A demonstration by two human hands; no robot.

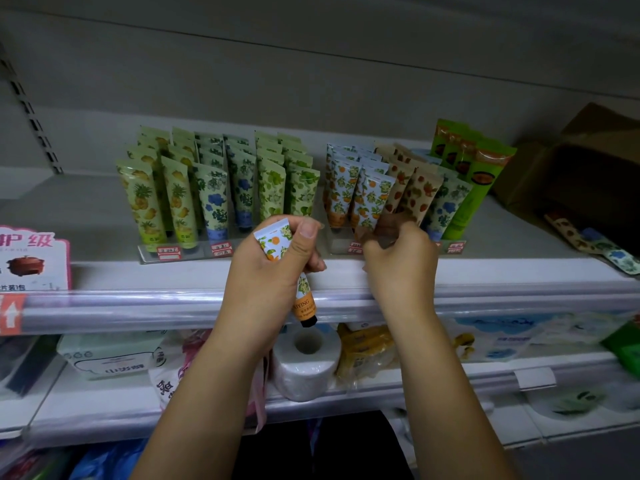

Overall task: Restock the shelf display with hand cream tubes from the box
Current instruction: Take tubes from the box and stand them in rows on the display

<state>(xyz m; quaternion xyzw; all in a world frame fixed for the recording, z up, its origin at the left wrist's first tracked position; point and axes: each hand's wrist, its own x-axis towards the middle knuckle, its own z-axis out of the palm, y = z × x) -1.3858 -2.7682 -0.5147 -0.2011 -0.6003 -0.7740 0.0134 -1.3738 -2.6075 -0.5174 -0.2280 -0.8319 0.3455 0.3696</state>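
Note:
My left hand [273,271] grips an orange-flower hand cream tube [277,244] in front of the shelf, black cap pointing down. My right hand [398,258] reaches into the right clear display stand [341,245], fingers curled at the foot of the orange-flower tubes [370,199] and the strawberry tubes [405,192]; whether it holds one is hidden. A left stand [152,256] carries rows of pineapple tubes [142,199], blue-flower tubes [214,199] and green tubes [273,188]. A cardboard box [581,161] sits at the shelf's far right.
Loose tubes [602,247] lie on the shelf below the box. Tall green packets [474,174] stand behind the right stand. A pink sign [33,258] stands at left. The lower shelf holds a toilet paper roll [304,365], tissue packs [110,355] and yellow packets [363,348].

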